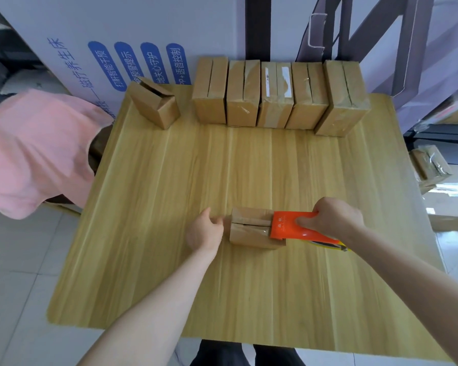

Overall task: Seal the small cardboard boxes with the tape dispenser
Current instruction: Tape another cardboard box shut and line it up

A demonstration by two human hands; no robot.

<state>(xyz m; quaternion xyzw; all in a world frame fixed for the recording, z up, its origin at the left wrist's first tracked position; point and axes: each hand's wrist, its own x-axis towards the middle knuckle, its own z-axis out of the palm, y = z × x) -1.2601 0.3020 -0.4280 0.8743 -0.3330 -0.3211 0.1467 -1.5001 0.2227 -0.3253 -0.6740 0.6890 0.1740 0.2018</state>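
Mid-seal on the small brown cardboard box (pixel 246 235), set on the bench (pixel 222 167) near the front edge, a little right of the middle, flaps folded shut, centre seam showing as a dark slit. Laid over the right end of that seam and touching the box top: the orange plastic tape dispenser (pixel 288 225). Held fast in the right grip (pixel 336 217), fingers curled round the body, thumb pressed on the orange face. Braced at the opposite end of the box by the left grip (pixel 205 232), fingers loosely bent against the cardboard, wrapped round nothing.

Judged as one tape pass along the seam in hand. Amount of tape down and direction of travel not discernible. Next, probably: run the dispenser along the slit end to end with even pressure, keep the box pinned against sliding, carry the strip over the end, tear it on the blade. Main risk: a skewed strip from a turning box.

Along the far edge, a row of five closed brown cardboard boxes (pixel 275 101), side by side, several with clear tape glinting over the seams. Near the far left corner, apart from the row and askew to it, one brown cardboard box with open flaps (pixel 156 105). Light wood-grain top throughout.

Beyond the left edge, a pink cloth (pixel 35 151) draped over something hidden. Behind the far edge, a large white carton with blue print (pixel 117 35) and a dark metal frame (pixel 413 35). Pale floor tiles (pixel 16 260) below left. Off the right edge, more taped cardboard boxes (pixel 428 165).
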